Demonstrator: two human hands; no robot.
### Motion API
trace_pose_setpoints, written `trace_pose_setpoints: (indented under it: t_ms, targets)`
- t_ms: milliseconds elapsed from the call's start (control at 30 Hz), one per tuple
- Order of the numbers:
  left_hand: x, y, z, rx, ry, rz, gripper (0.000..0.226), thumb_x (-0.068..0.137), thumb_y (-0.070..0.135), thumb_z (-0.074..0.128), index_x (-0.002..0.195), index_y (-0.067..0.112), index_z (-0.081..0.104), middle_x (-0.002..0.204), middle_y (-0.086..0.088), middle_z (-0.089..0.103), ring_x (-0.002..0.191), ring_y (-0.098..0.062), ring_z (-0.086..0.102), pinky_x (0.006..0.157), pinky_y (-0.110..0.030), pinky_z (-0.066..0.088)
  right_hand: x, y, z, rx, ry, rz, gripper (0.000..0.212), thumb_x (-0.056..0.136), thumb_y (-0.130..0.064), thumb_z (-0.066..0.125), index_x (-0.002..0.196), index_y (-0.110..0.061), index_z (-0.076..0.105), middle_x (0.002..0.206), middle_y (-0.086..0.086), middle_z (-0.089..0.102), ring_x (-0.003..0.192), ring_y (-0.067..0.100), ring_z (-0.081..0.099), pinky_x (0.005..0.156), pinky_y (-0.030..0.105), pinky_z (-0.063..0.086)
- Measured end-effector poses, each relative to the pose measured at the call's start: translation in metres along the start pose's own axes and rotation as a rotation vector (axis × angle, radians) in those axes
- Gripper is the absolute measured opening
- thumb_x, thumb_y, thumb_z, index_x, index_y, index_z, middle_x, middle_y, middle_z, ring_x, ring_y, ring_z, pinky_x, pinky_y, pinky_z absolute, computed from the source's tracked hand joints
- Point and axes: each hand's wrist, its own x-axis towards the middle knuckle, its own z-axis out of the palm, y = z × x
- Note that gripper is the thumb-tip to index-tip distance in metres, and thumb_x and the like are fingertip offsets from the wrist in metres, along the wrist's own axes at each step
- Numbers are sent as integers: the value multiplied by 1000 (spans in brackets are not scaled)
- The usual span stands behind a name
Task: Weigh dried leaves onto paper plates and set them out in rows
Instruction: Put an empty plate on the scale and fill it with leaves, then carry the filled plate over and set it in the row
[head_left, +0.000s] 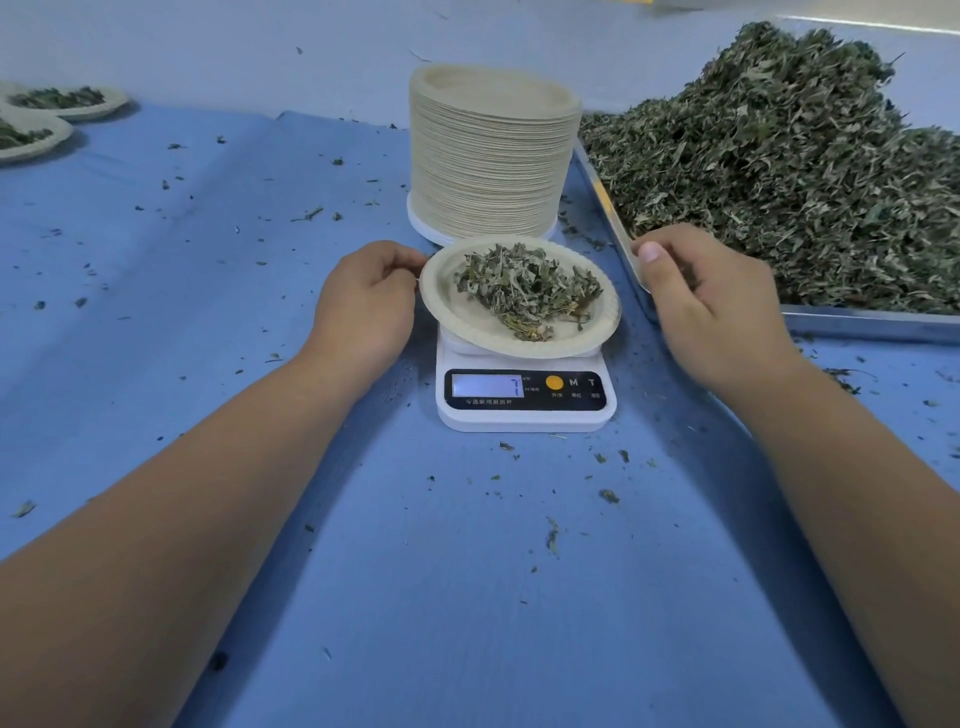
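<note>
A paper plate (457, 306) with a small heap of dried leaves (530, 288) sits tilted on a white digital scale (524, 400), whose display reads 7. My left hand (363, 306) pinches the plate's left rim. My right hand (711, 312) hovers to the right of the plate with fingers loosely curled, beside the metal tray's edge; whether it holds any leaves is hidden. A large pile of dried leaves (789, 171) fills the metal tray (862, 322) on the right.
A tall stack of empty paper plates (493, 156) stands just behind the scale. Two filled plates (62, 104) lie at the far left on the blue cloth (208, 260). Leaf crumbs are scattered over the cloth.
</note>
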Motion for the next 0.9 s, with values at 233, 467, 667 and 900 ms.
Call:
trace_pose_setpoints:
  t_ms: [233, 467, 667, 900]
  targets:
    - [-3, 4, -1, 35, -8, -8, 35, 82, 15, 44, 89, 30, 76, 91, 9, 77, 97, -21, 71, 95, -51, 57, -2, 1, 3, 21, -19, 20, 25, 103, -42, 46, 109, -28, 66, 77, -25, 60, 74, -1, 55, 67, 24, 42]
    - [-9, 14, 0, -97, 11, -17, 30, 95, 32, 42, 94, 27, 71, 103, 6, 76, 101, -11, 71, 105, -48, 52, -2, -9, 1, -59, -44, -17, 28, 104, -38, 46, 99, -21, 67, 69, -10, 57, 67, 13, 52, 75, 37, 48]
    - [-18, 25, 10, -328, -138, -151, 46, 106, 52, 37, 98, 25, 73, 110, 5, 78, 113, -15, 69, 114, -45, 44, -4, -20, 7, -152, -150, 20, 32, 107, -39, 40, 113, -22, 67, 67, -17, 53, 71, 6, 52, 126, 52, 2]
    - [-21, 40, 10, -545, -25, -293, 29, 108, 34, 48, 87, 21, 63, 63, 12, 73, 63, -7, 72, 74, -27, 59, -5, -44, 10, 3, -190, 83, 24, 105, -43, 46, 111, -28, 65, 70, -35, 60, 82, -12, 57, 123, 56, 11]
